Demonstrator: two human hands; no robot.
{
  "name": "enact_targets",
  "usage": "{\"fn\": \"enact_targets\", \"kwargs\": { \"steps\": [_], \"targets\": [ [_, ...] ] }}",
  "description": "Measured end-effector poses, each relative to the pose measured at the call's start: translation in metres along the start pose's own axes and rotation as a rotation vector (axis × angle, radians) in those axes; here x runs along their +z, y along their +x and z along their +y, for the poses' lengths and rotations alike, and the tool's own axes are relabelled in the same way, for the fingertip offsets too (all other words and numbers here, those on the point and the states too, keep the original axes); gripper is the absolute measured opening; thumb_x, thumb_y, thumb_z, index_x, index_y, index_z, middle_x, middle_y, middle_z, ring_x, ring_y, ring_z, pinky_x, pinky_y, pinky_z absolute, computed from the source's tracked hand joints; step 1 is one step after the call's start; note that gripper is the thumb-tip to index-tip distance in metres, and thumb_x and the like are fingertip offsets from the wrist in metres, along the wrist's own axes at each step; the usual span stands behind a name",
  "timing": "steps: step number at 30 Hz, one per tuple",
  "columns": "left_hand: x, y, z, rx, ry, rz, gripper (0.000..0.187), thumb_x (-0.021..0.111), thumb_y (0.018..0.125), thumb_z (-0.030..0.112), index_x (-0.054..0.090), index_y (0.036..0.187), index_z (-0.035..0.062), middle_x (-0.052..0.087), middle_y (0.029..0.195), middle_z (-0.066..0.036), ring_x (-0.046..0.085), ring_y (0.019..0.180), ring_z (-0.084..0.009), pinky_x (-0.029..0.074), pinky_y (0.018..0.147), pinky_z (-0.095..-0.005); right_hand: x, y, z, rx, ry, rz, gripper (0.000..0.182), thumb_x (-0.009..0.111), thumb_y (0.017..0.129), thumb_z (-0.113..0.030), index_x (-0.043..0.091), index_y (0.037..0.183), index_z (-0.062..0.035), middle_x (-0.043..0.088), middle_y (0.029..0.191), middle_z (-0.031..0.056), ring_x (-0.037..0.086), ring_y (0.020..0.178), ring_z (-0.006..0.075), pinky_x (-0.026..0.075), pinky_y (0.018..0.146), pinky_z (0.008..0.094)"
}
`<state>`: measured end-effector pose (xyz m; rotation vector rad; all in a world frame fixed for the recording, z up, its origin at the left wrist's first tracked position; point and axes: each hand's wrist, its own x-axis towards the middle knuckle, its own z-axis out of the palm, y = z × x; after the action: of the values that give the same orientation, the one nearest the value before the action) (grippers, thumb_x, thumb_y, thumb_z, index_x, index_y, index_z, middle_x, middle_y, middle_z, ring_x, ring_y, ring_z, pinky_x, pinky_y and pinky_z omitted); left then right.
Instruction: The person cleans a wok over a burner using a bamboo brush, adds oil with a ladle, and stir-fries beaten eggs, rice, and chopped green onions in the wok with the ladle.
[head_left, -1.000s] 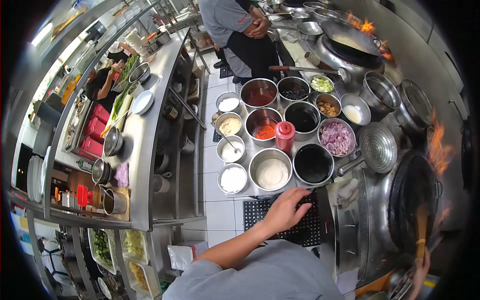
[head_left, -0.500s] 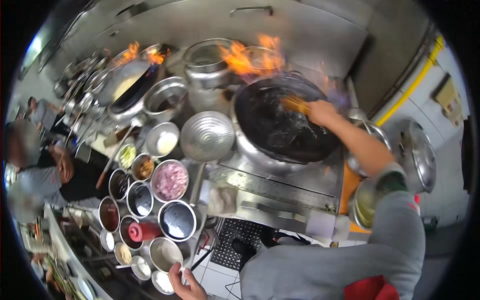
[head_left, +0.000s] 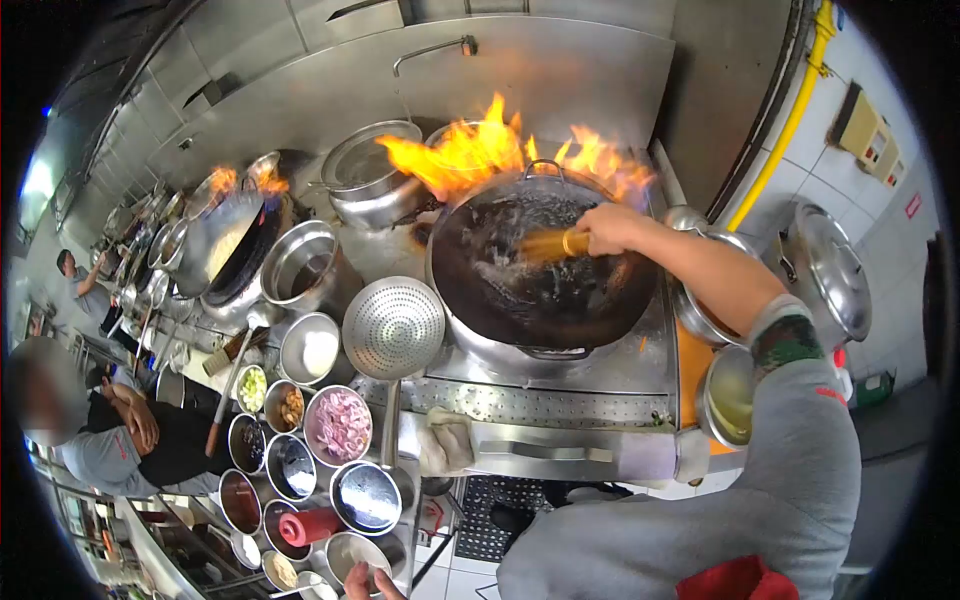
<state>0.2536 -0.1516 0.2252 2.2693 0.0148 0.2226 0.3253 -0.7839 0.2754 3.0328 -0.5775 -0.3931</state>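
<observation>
My right hand (head_left: 612,228) is closed around a bamboo wok brush (head_left: 552,246). The brush's bristles sit in bubbling water inside a large black wok (head_left: 470,322), which rests on the burner with flames along its far side. At the bottom edge of the head view is my left hand (head_left: 372,582), partly cut off, its fingers apart. Those fingertips overlap the near rim of a metal pot (head_left: 350,552) at the front of the ingredient group. Beside that pot lies a red squeeze bottle (head_left: 310,525) across another container.
High flames (head_left: 470,155) rise behind the wok. A perforated strainer (head_left: 393,328) lies left of it, handle toward me. Sliced pink onions (head_left: 340,425) fill one of several bowls. A second wok (head_left: 235,250) burns farther left. A co-worker with crossed arms (head_left: 140,430) stands at left.
The view has shifted. My right hand has swept the brush leftward within the wok. The flames behind it have grown, and my left hand sits lower in view.
</observation>
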Motion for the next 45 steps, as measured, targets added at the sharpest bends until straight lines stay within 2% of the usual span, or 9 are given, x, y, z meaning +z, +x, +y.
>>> {"fn": "enact_targets", "kwargs": {
  "steps": [5,7,12,23,29,31,36,40,45],
  "targets": [
    [0.009,0.017,0.024,0.318,0.199,-0.067,0.027,0.066,0.095,0.016,0.066,0.114,-0.0042,0.068,0.108,-0.021,0.065,0.099,-0.0336,0.052,0.085,-0.0379,0.010,0.007,-0.028,0.031,0.156,0.040,0.041,0.060,0.078,-0.021,0.069,0.118,-0.0188,0.072,0.103,0.0167,0.068,0.099,0.0356,0.055,0.085,0.0477],
    [-0.005,0.008,0.042,-0.030,0.237,-0.028,0.025,0.066,0.095,0.017,0.068,0.109,-0.0034,0.069,0.106,-0.019,0.065,0.097,-0.0333,0.052,0.085,-0.0377,0.004,-0.002,-0.004,0.029,0.168,-0.002,0.043,0.062,0.078,-0.025,0.069,0.121,-0.0219,0.071,0.109,0.0153,0.067,0.105,0.0333,0.053,0.087,0.0499],
    [0.009,0.018,0.022,0.171,0.270,-0.073,0.029,0.067,0.095,0.019,0.068,0.115,-0.0031,0.069,0.110,-0.019,0.067,0.102,-0.0285,0.054,0.082,-0.0354,0.074,0.044,-0.014,-0.189,0.460,0.371,0.047,0.069,0.076,-0.030,0.067,0.122,-0.0208,0.072,0.103,0.0166,0.068,0.097,0.0372,0.054,0.084,0.0463],
    [0.013,0.007,-0.012,0.132,-0.011,-0.008,0.021,0.063,0.096,0.013,0.061,0.107,-0.0049,0.061,0.101,-0.013,0.060,0.086,-0.0199,0.050,0.075,-0.0320,0.015,-0.050,-0.026,-0.234,0.985,-0.281,0.052,0.072,0.085,-0.025,0.061,0.134,-0.0150,0.072,0.085,0.0100,0.067,0.061,0.0162,0.053,0.053,0.0321],
    [0.016,0.012,0.008,0.071,-0.001,0.029,0.018,0.061,0.097,0.010,0.061,0.105,-0.0055,0.064,0.097,-0.012,0.061,0.088,-0.0196,0.050,0.077,-0.0325,0.003,-0.030,-0.014,-0.224,0.731,-0.275,0.045,0.071,0.082,-0.021,0.067,0.126,-0.0147,0.070,0.077,0.0099,0.065,0.054,0.0186,0.054,0.053,0.0344],
    [0.027,0.029,0.032,0.514,0.250,0.032,0.016,0.062,0.096,0.009,0.062,0.103,-0.0051,0.064,0.099,-0.012,0.062,0.088,-0.0199,0.050,0.076,-0.0338,0.006,-0.011,-0.030,-0.228,0.777,-0.088,0.046,0.071,0.080,-0.023,0.067,0.125,-0.0155,0.070,0.076,0.0102,0.065,0.054,0.0185,0.053,0.053,0.0343],
    [-0.008,0.006,0.014,0.031,0.173,0.020,0.018,0.061,0.095,0.010,0.063,0.104,-0.0047,0.065,0.100,-0.015,0.062,0.091,-0.0267,0.050,0.079,-0.0348,-0.029,-0.055,0.001,-0.171,0.151,-0.177,0.040,0.070,0.071,-0.022,0.076,0.110,-0.0166,0.074,0.091,0.0156,0.071,0.086,0.0328,0.056,0.075,0.0435],
    [0.021,0.010,0.021,0.337,0.165,0.031,0.020,0.063,0.094,0.012,0.062,0.105,-0.0053,0.063,0.099,-0.015,0.062,0.088,-0.0247,0.049,0.074,-0.0349,0.006,-0.009,-0.020,0.106,0.114,-0.004,0.033,0.064,0.074,-0.015,0.074,0.104,-0.0127,0.073,0.099,0.0168,0.070,0.095,0.0364,0.056,0.081,0.0470],
    [-0.023,-0.013,-0.039,0.036,0.154,0.179,0.015,0.065,0.091,0.008,0.062,0.099,-0.0047,0.064,0.094,-0.015,0.061,0.085,-0.0258,0.048,0.072,-0.0353,-0.036,-0.029,-0.003,-0.008,-0.067,-0.110,0.027,0.066,0.079,-0.020,0.075,0.101,-0.0075,0.072,0.102,0.0191,0.071,0.094,0.0357,0.057,0.078,0.0446]
  ]
}}
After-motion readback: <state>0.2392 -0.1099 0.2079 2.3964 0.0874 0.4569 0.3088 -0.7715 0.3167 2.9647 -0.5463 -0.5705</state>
